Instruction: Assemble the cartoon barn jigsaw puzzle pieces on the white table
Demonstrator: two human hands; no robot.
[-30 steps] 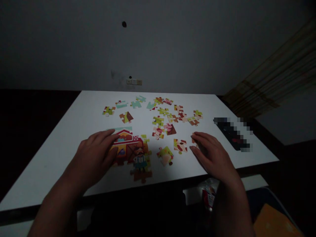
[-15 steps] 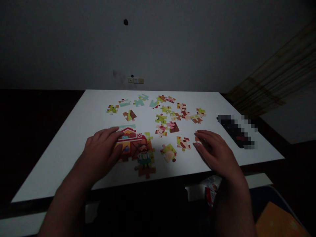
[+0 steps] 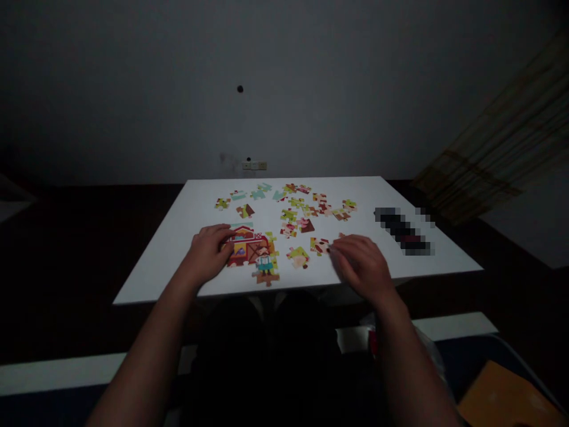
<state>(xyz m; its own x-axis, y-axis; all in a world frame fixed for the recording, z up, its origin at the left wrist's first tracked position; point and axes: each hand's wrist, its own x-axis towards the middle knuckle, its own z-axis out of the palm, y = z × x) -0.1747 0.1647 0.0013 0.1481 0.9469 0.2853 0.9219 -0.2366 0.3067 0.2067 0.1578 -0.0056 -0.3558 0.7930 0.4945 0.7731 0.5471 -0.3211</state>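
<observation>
My left hand (image 3: 208, 248) lies at the left edge of a joined section of jigsaw puzzle (image 3: 244, 251), fingers stretched over it and thumb apart. That section shows a red barn and a figure in teal overalls. My right hand (image 3: 362, 264) has thumb and fingertips drawn together at the right edge of a cow-patterned puzzle piece (image 3: 319, 246), which lies on the table. Just behind the right fingers, a small orange-brown piece (image 3: 341, 235) is partly hidden. Between the section and the cow piece sits a loose green and cream piece (image 3: 298, 257).
Several loose puzzle pieces (image 3: 288, 215) are scattered over the middle and back of the white table (image 3: 164, 261). A dark, pixel-blurred object (image 3: 402, 231) lies at the right. An orange item (image 3: 507, 394) is at lower right. Curtain (image 3: 480, 142) hangs at right.
The view has tilted up and drawn back. My right hand has moved left from beside the orange-brown piece to the cow piece, its fingertips closing. My left hand stays on the joined section.
</observation>
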